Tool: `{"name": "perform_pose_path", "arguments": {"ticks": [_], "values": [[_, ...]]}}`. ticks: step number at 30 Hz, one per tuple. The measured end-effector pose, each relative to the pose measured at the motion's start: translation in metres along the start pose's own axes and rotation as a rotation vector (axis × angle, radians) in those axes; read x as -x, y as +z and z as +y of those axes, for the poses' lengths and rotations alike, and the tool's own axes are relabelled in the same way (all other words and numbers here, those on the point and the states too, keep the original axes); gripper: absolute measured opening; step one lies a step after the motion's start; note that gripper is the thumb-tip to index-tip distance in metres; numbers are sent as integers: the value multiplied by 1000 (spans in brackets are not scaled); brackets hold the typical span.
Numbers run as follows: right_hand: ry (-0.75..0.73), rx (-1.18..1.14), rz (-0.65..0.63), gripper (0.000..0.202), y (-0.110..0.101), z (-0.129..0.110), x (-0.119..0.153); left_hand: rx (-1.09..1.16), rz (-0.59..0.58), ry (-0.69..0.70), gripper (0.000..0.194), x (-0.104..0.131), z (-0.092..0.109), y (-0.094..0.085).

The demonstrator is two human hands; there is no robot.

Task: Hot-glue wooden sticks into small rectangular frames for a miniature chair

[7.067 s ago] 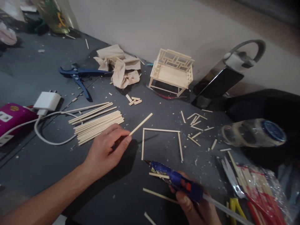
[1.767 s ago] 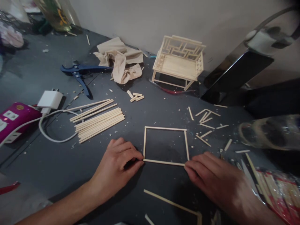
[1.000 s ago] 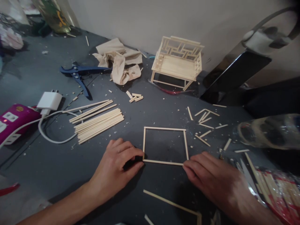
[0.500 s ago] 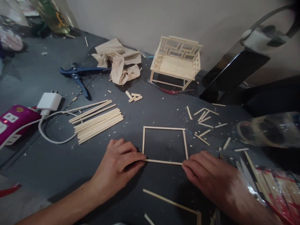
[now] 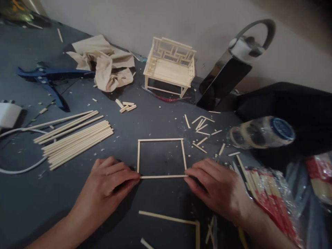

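A rectangular frame of thin wooden sticks (image 5: 160, 140) lies flat on the dark table (image 5: 124, 228). At its near left corner, my left hand (image 5: 111, 183) has thumb and fingers pressed together on the stick joint. My right hand (image 5: 215, 186) pinches the near right corner in the same way. Below the frame lies an L-shaped pair of joined sticks (image 5: 167, 218). Left of my left hand rests a bundle of long wooden sticks (image 5: 80, 143). A miniature wooden bench (image 5: 169, 69) with a lattice back stands near the wall.
Blue cutting pliers (image 5: 46, 76) lie at the left, beside crumpled brown paper (image 5: 111, 69). Short stick pieces (image 5: 201, 126) are scattered right of the frame. A clear bottle (image 5: 259, 133) lies on its side; a dark flask (image 5: 225, 76) stands behind. Plastic-wrapped sticks (image 5: 272, 200) lie at right.
The view has turned to the right, so everything sits further left and more of the bottle and wrapped sticks shows. Both hands stay at the frame's near corners.
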State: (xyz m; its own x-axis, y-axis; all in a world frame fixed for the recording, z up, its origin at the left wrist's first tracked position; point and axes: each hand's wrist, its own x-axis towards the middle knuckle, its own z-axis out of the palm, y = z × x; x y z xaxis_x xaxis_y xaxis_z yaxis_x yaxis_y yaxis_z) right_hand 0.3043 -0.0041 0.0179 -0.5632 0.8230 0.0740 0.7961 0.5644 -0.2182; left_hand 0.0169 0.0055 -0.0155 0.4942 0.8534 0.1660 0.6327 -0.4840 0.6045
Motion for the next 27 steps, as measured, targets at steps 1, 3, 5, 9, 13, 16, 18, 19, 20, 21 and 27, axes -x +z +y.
{"name": "perform_pose_path", "arguments": {"ticks": [1, 3, 5, 9, 13, 16, 18, 19, 20, 21, 27], "values": [[20, -16, 2, 9, -2, 1, 1, -3, 4, 6, 9, 0, -1, 0], [61, -48, 5, 9, -4, 3, 4, -9, 13, 10, 9, 1, -1, 1], [101, -69, 0, 8, -5, 5, 7, -14, 22, 10, 10, 2, -2, 1], [150, -77, -7, 7, 0, 5, 15, -14, 31, 20, 12, 2, -4, 1], [184, -80, 24, 12, 6, 2, 18, -20, 29, 20, 13, 1, -4, 1], [185, -73, 25, 15, 9, -1, 17, -18, 38, 16, 14, 1, -3, 0], [189, -72, 31, 16, 9, -3, 16, -12, 34, 10, 15, 0, -2, -1], [201, -77, 36, 17, 9, -5, 16, -8, 30, 9, 15, 0, -2, -2], [219, -85, 41, 17, 9, -6, 16, -5, 28, 6, 15, 0, -2, -2], [242, -96, 48, 17, 9, -7, 16, -3, 31, 5, 15, 0, -2, -2], [314, -131, 105, 17, 7, -9, 15, 6, 34, 10, 14, -1, -2, -1]]}}
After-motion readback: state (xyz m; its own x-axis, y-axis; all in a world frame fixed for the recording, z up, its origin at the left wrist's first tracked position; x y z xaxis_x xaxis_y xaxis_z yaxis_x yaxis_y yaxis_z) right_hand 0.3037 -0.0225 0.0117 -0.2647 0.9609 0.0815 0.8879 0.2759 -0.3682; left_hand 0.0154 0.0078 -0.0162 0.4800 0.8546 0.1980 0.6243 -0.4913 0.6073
